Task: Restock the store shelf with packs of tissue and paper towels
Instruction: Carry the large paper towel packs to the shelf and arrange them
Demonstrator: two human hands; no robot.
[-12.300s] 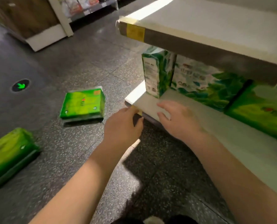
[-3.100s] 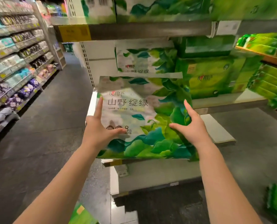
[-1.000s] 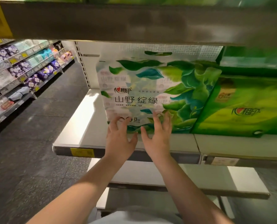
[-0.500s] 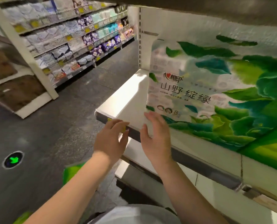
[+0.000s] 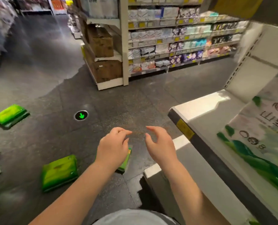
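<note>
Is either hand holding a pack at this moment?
No: the left hand and right hand hang free over the floor with loosely curled fingers, holding nothing.

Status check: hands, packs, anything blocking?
Left hand and right hand open, holding nothing. Leaf-print pack upright on shelf. Green packs on floor, nearest by left hand. Nothing blocking.

Dark speckled floor [image 5: 50,88] fills the middle of the frame, with a round green arrow marker [image 5: 81,115] set in it left of centre. Along the top, stocked aisle shelving [image 5: 175,39] runs right; brown cardboard boxes [image 5: 101,54] sit on its end rack. Pale light patches the upper left.
</note>
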